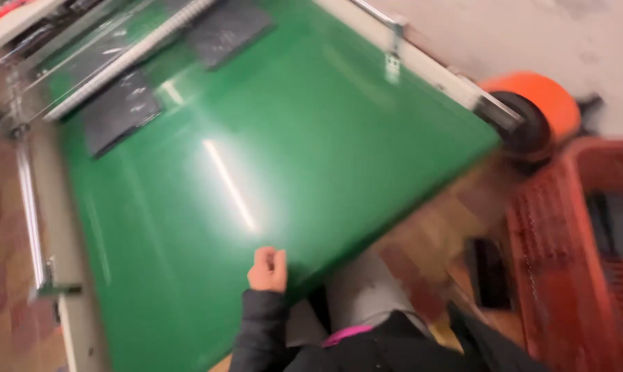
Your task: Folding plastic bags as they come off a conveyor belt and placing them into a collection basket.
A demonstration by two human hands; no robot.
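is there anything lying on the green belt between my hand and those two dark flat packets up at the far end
Nothing visible does. The left hand rests curled at the near edge of the green belt, and the stretch up to the dark flat packets shows only bare belt and glare.

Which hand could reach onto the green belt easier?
Probably the left. The left hand sits curled at the near edge of the green belt, with its dark sleeve just behind. The right hand is out of view.

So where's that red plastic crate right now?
In the head view the red plastic crate sits at the far right edge, off the end of the green belt, just below the orange roller.
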